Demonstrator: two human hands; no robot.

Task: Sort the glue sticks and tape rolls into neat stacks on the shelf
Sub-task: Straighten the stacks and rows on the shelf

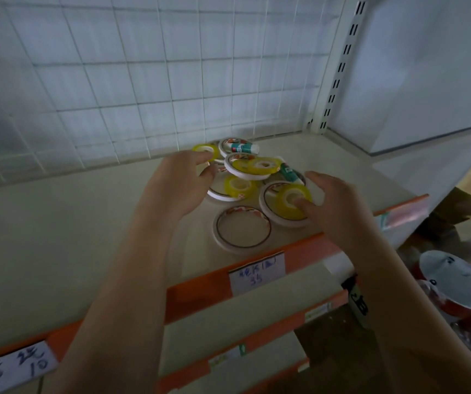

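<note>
Your tape rolls and glue sticks lie in one jumbled heap on the shelf, toward its back by the wire grid, and everything below is placed from that heap. Your left hand is at the heap's left edge, fingers loosely spread, index and thumb closing toward the far yellow roll; whether they have it pinched I cannot tell. Your right hand is at the heap's right front, fingers relaxed, one fingertip pressed into the core of the near yellow roll, which lies flat on a wide white roll. Nothing is lifted. That near roll is the closest piece and it belongs to your right hand. One glue stick lies at the heap's back, its long axis running left to right; a second glue stick lies slanted at the heap's right, just beyond your right fingers. An empty-centred white roll lies alone in front of the heap, between your wrists. I judge the sorting barely begun: no neat stack stands yet.
</note>
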